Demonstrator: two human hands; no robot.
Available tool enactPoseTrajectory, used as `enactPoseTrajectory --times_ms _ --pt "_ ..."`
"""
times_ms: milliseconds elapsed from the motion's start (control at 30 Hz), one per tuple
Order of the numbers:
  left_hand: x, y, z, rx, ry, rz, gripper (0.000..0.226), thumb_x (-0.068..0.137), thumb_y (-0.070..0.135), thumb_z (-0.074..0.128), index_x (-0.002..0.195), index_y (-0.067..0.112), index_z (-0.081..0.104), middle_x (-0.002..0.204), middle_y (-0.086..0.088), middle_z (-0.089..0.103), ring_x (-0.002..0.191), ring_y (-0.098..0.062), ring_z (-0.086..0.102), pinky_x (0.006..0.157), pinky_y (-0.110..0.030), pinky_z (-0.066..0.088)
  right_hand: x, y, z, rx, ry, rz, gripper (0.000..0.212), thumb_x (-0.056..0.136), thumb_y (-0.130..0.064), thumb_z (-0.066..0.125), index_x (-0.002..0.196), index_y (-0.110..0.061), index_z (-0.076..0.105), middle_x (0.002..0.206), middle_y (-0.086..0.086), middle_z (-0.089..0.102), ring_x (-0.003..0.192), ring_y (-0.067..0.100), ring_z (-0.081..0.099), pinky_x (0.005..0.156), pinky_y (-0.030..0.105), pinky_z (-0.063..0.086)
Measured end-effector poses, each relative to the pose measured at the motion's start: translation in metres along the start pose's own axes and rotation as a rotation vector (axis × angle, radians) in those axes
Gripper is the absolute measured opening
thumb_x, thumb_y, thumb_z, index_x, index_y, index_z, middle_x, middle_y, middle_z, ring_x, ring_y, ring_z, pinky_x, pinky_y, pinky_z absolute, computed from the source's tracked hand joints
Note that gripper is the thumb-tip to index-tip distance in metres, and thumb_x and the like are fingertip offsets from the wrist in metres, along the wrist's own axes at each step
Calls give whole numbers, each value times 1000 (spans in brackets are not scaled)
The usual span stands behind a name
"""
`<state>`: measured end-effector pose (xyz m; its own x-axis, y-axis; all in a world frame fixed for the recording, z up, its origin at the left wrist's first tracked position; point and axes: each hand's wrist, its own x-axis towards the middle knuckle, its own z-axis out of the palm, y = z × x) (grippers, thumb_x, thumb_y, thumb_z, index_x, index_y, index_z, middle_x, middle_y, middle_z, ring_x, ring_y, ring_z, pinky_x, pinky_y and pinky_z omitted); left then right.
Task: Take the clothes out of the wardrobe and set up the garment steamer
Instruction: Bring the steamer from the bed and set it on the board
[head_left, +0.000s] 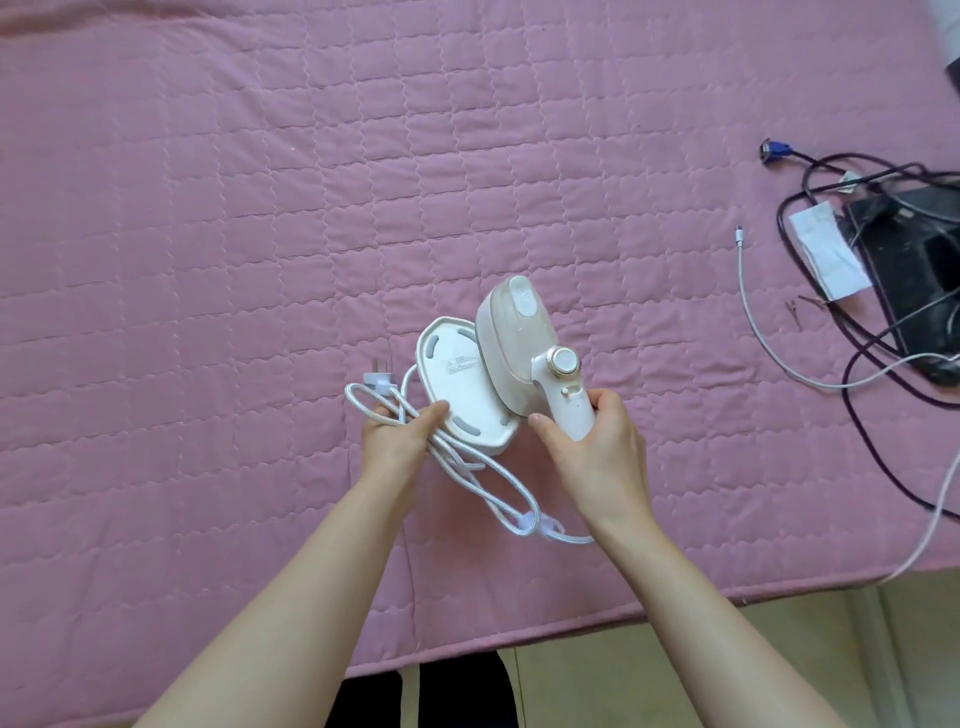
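Holding the garment steamer (511, 358) above the pink bed (208, 208), the right hand (587, 441) wrapped its handle while the left hand (395, 431) clutched the looped cord (467, 462) against the base plate (462, 384). Freeing the cord first, plug (376, 376) outward, seemed wisest before setting it down.

Garment steamer (511, 353): smooth glossy white plastic, knurled metallic dial (563, 361). Power cord (467, 467): braided white cloth. Bed cover (260, 208): matt quilted pink cloth.

Lighting: bright, even, diffuse daylight; source direction unclear. Shadows: faint, soft under the steamer (511, 358) and cord (470, 457). Glare: mild sheen on white plastic. Focus: centre sharp, slight softness overall. Distortion: wide-angle bending of quilt (208, 208) seams toward edges.
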<state>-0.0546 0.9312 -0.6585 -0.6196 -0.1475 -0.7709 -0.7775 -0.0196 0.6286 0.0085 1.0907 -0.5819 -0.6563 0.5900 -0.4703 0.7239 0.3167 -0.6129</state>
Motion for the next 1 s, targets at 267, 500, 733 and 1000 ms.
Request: enactPoseTrajectory --times_ms 267,500,733,1000 --pt "-80 23 -43 -180 27 -15 25 78 3 75 84 15 54 65 -4 63 55 -18 63 58 -31 48 -45 -38 -45 -19 -53 -80 27 78 -31 68 97 -17 54 80 -6 61 75 18 56 60 31 40" --pt "-150 40 -84 -319 88 21 25 78 4 76 79 15 52 70 -6 56 64 -22 56 63 -32 44 -100 -85 -78 -63 -139 -237 20 79 -29 68 90 -20 54 73 -6 62 63 5 55 49 17 38" --pt "-221 58 -140 -416 205 75 23 78 8 76 82 17 56 81 -7 61 74 -23 60 75 -36 46 -162 -134 -90 -103 -197 -379 20 79 -32 71 89 -24 55 75 -8 61 68 5 56 53 21 37" --pt "-300 48 -211 -524 378 135 21 80 7 74 87 16 57 81 -3 66 76 -18 64 81 -36 49 -241 -167 -86 -139 -308 -533 22 80 -28 71 94 -19 57 74 -11 59 66 3 54 52 21 34"
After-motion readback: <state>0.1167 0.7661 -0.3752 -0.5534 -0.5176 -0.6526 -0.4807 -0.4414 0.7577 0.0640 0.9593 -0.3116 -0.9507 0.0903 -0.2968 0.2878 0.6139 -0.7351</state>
